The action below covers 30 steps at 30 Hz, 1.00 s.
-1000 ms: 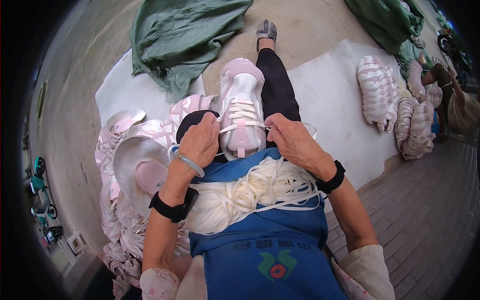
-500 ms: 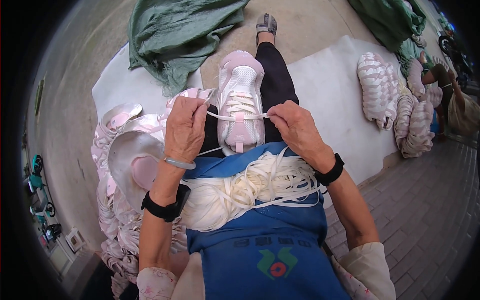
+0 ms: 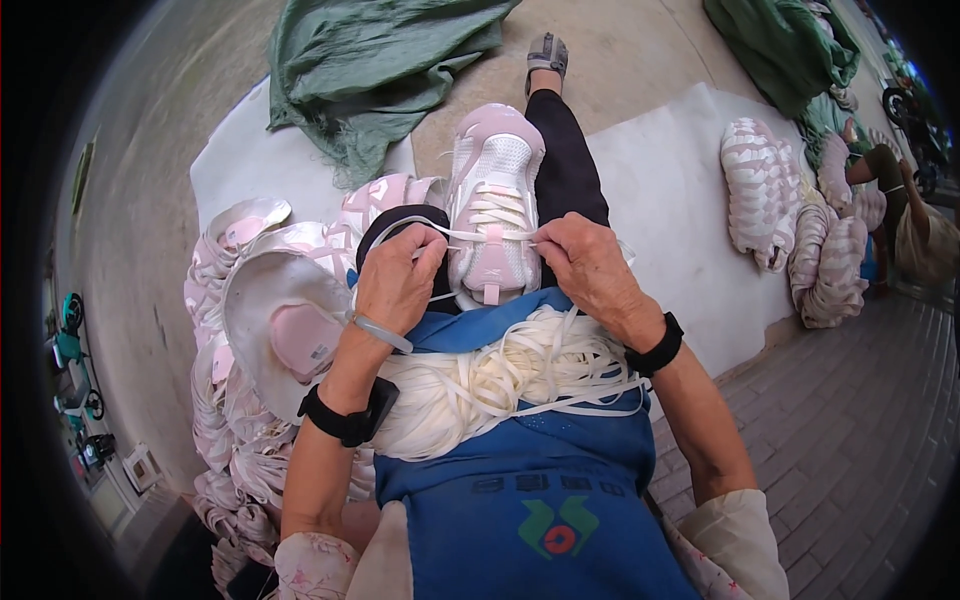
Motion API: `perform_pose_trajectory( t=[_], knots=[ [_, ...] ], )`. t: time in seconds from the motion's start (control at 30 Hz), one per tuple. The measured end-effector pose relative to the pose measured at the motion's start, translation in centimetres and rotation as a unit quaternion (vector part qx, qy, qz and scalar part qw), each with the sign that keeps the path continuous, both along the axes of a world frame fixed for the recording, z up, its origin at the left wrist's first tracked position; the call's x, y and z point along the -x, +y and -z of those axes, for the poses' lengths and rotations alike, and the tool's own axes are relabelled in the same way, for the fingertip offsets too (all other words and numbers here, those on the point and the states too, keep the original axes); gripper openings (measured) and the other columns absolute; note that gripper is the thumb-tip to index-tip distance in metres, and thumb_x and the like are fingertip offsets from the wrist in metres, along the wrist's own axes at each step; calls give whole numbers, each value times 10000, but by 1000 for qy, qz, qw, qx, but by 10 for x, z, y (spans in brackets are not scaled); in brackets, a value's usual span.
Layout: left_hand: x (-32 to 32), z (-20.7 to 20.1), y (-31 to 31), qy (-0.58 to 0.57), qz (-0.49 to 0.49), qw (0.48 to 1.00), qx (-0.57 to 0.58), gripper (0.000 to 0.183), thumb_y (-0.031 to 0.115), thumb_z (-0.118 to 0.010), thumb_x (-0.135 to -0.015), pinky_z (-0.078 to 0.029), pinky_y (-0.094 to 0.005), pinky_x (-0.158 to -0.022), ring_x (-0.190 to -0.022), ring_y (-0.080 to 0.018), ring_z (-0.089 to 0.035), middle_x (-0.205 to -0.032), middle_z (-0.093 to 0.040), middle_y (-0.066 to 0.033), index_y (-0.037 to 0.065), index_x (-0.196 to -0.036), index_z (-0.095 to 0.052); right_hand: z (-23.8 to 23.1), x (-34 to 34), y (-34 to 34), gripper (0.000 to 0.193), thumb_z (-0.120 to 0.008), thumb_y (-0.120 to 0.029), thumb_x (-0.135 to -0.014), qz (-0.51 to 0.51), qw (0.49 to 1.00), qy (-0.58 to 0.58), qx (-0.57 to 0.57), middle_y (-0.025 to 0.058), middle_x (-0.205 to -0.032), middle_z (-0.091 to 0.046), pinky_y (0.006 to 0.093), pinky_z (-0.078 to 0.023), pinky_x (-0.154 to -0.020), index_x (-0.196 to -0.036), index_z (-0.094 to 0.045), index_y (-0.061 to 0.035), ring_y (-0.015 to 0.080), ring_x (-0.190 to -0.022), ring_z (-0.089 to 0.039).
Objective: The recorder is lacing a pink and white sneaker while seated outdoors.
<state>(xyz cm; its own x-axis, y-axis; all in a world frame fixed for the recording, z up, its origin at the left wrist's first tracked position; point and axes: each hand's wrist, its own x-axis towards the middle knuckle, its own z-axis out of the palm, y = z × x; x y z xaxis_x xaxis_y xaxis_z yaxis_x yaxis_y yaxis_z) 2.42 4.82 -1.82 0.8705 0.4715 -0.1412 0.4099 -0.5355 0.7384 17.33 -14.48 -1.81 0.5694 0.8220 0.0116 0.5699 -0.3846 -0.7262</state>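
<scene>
A pink and white sneaker upper [image 3: 497, 152] stands between my knees with its toe pointing away from me, its front rows laced. A white shoelace [image 3: 468, 236] runs across it at the pink tongue loop. My left hand [image 3: 400, 278], closed, pinches the lace on the left side, and a slack length loops up behind the fingers. Thumb and fingers of my right hand [image 3: 592, 265] are pressed together on the lace at the right edge of the upper. A heap of loose cream laces [image 3: 500, 370] lies in my lap on a blue apron [image 3: 520, 480].
Stacked pink and white shoe uppers [image 3: 235, 400] crowd my left side. More nested uppers [image 3: 757, 190] lie on a white sheet [image 3: 660, 190] at right, near another person's arm [image 3: 912, 200]. Green cloth [image 3: 385, 70] is spread at far left, and a green sack [image 3: 785, 50] stands at far right.
My left hand has drawn down and inward, and the lace now loops slack behind it. The right hand stays beside the upper, still pinching the lace. The view has shifted slightly.
</scene>
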Motion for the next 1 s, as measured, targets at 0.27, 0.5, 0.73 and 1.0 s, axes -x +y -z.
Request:
perform_pose_trajectory(
  t=[0.27, 0.5, 0.73, 1.0],
  knots=[
    [-15, -2, -2, 78, -104, 961, 246, 246, 271, -547, -956, -495, -212, -450, -645, -81, -576, -749, -589, -31, 33, -963, -609, -9, 1, 8, 52, -599, -40, -835, -30, 997, -39, 62, 157, -750, -585, 391, -464, -649, -834, -636, -2, 327, -714, -581],
    [-15, 1, 1, 54, -90, 961, 255, 210, 225, -577, -942, -539, -216, -503, -729, -91, -616, -819, -607, -35, 19, -967, -614, -12, -4, 7, 107, -596, -93, -845, 47, 990, 117, 67, 156, -773, -602, 380, -475, -616, -813, -614, 7, 298, -668, -591],
    [-16, 2, -2, 66, -88, 963, 246, 212, 223, -573, -943, -532, -209, -501, -731, -82, -611, -828, -607, -18, 16, -922, -618, -4, -2, 6, 145, -567, -121, -855, 4, 1000, 15, 1, 186, -798, -605, 457, -483, -676, -794, -602, 6, 376, -727, -597],
    [-25, -2, -12, -49, 70, 990, -116, 124, 125, -597, -883, -500, -362, -700, -730, -290, -616, -786, -599, -146, 1, -890, -603, 2, 6, 8, 135, -584, -140, -857, 9, 999, -13, 41, 177, -795, -574, 469, -469, -698, -821, -586, -10, 372, -751, -595]
  ],
)
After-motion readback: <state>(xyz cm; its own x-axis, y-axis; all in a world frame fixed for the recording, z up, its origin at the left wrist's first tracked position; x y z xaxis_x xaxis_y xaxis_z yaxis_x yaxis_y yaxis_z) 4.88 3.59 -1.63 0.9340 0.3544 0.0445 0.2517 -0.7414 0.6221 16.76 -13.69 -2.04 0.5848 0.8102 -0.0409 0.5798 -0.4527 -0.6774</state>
